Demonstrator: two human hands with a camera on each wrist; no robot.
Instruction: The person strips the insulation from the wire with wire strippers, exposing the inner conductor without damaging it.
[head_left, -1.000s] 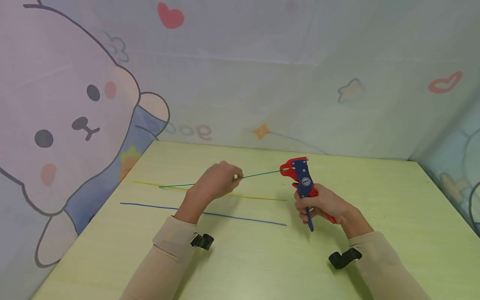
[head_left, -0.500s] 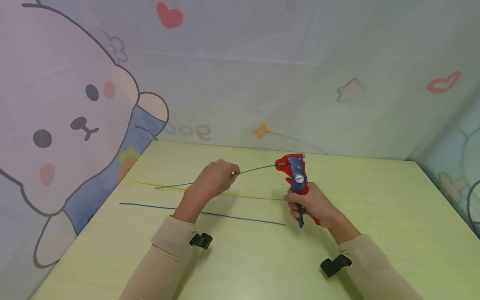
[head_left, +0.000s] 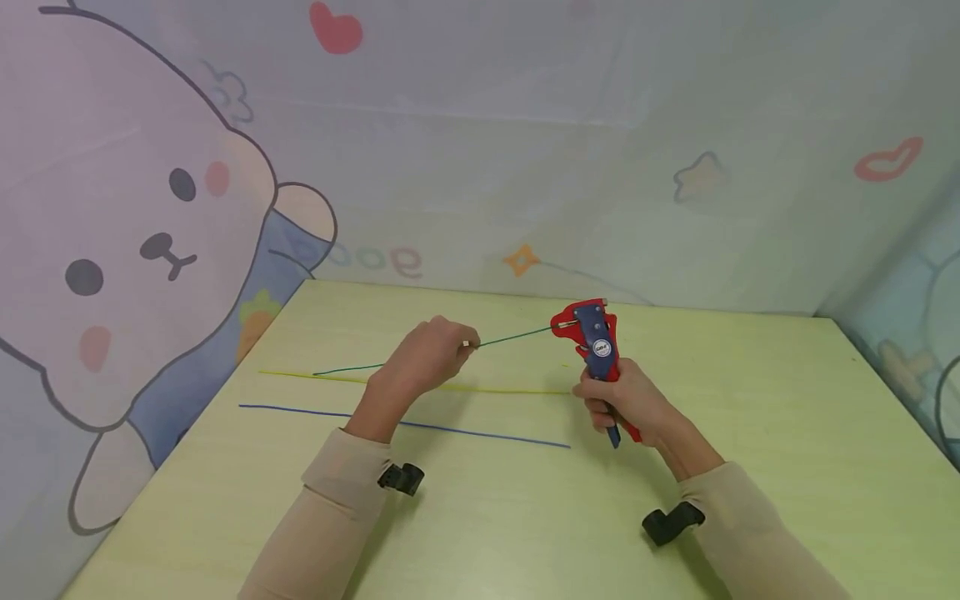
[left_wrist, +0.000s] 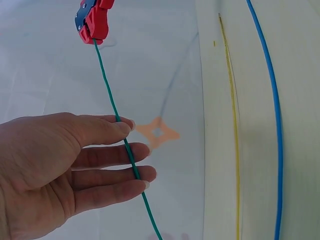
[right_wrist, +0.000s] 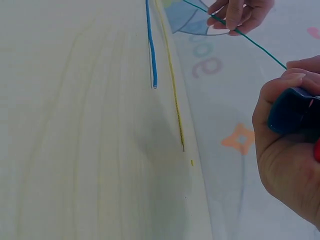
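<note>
Left hand (head_left: 426,357)'s got the green wire (left_wrist: 105,82) pinched between thumb and finger, one end running into the mouth of the red-and-blue wire stripper (head_left: 592,323), where you can't make out the tip. Right hand (head_left: 636,402)'s curled round the handles, mostly hiding them, so can't tell how far they're squeezed. From the head view, the left arm (head_left: 375,417) blocks bits of the yellow wire (head_left: 517,391) and blue wire (head_left: 480,432).

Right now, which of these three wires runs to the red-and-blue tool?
The green wire: pinched by the left hand, it stretches to the tool in the right hand. The yellow wire and blue wire lie on the table.
</note>
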